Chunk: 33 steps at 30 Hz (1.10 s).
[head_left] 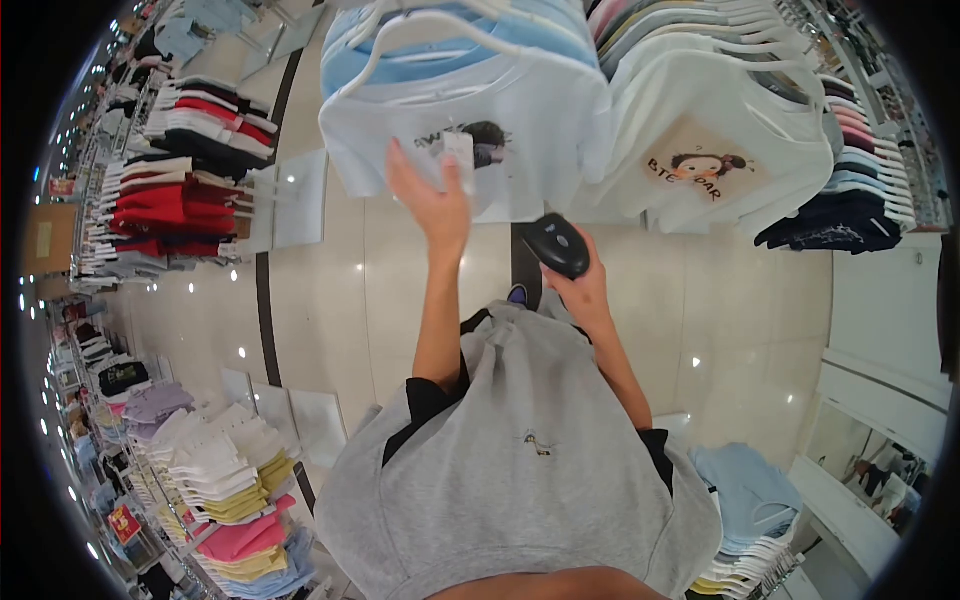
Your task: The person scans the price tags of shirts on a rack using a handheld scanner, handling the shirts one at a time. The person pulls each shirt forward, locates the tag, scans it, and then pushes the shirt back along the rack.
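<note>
A white T-shirt with a printed figure and lettering hangs on a white hanger at the front of a row. Against its chest, my left hand has its fingers and thumb apart, the thumb overlapping a white hang tag. The tag covers part of the print. My right hand grips a black handheld barcode scanner just below the shirt's hem, its rounded head tilted up to the left.
Another white printed T-shirt hangs close on the right, fronting a second row. Dark and pale clothes hang beyond it. Racks of red shirts and of white and yellow shirts line the left. Blue garments hang behind at lower right.
</note>
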Each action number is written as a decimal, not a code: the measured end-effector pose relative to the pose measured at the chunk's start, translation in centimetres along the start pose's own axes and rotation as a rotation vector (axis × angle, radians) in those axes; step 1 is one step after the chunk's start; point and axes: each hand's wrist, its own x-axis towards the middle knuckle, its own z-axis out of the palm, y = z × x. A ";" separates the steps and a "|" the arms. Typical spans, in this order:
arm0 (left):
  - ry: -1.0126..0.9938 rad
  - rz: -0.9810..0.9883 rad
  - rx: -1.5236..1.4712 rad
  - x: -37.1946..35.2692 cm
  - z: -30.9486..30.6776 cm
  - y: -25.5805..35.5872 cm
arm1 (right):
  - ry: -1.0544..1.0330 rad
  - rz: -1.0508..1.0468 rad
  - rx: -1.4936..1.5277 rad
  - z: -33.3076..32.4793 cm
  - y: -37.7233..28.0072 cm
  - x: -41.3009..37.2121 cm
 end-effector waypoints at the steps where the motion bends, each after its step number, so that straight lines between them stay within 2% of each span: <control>1: -0.075 -0.091 -0.262 1.8 -0.1 0.2 | 0.025 0.070 -0.030 -1.2 0.2 -0.1; 2: -0.155 -0.181 -0.525 3.7 -0.1 0.7 | 0.052 0.139 -0.060 -2.5 0.6 -0.2; 3: -0.158 -0.165 -0.536 5.7 0.4 1.4 | 0.065 0.167 -0.009 -3.8 1.6 -0.3; 5: -0.336 -0.633 -1.598 10.1 2.8 3.1 | 0.092 0.183 0.036 -6.0 1.5 -0.6; 6: -0.355 -0.624 -1.615 11.8 4.1 3.1 | 0.105 0.214 0.078 -7.2 1.2 -0.7; 8: -0.120 -0.427 -1.682 14.0 6.7 3.9 | 0.139 0.227 0.084 -9.7 0.6 -0.9; 9: -0.133 -0.416 -1.701 13.8 7.2 5.5 | 0.156 0.217 0.066 -11.0 0.7 -0.8; 11: -0.220 -0.169 -1.588 12.5 6.4 8.8 | 0.205 0.210 0.077 -13.5 1.0 -0.5; 13: -0.480 -0.054 -1.460 10.3 7.7 13.5 | 0.223 0.231 0.064 -16.3 1.0 -0.1; 15: -0.642 -0.226 -1.264 5.6 10.1 19.7 | 0.235 0.267 0.044 -18.7 0.5 0.3; 16: -0.783 -0.205 -0.994 3.3 12.2 21.1 | 0.235 0.271 0.037 -19.8 0.3 0.5; 17: -0.896 -0.155 -0.844 0.7 15.0 22.3 | 0.235 0.276 0.028 -21.0 0.1 0.5; 19: -1.062 -0.166 -0.967 -3.5 18.0 26.3 | 0.257 0.251 0.001 -23.0 0.0 0.5; 20: -1.059 -0.155 -0.976 -5.0 19.1 28.4 | 0.277 0.234 -0.026 -24.0 0.1 0.4; 22: -1.080 -0.344 -1.233 -7.2 20.6 31.7 | 0.277 0.233 -0.030 -26.1 -0.2 0.0; 23: -1.083 -0.342 -1.234 -7.5 21.2 33.0 | 0.301 0.257 -0.048 -26.8 -0.8 -0.4; 25: -1.049 -0.184 -1.301 -6.5 21.5 35.6 | 0.322 0.281 -0.063 -28.0 -0.8 -1.2; 29: -0.966 -0.152 -1.489 -5.3 22.5 37.7 | 0.377 0.263 -0.040 -29.6 -0.4 -2.5; 31: -0.813 -0.398 -1.615 -4.9 23.2 37.6 | 0.387 0.269 -0.049 -29.9 -0.2 -3.2; 33: -0.779 -0.461 -1.632 -5.3 23.6 37.3 | 0.370 0.288 -0.036 -30.0 0.2 -3.5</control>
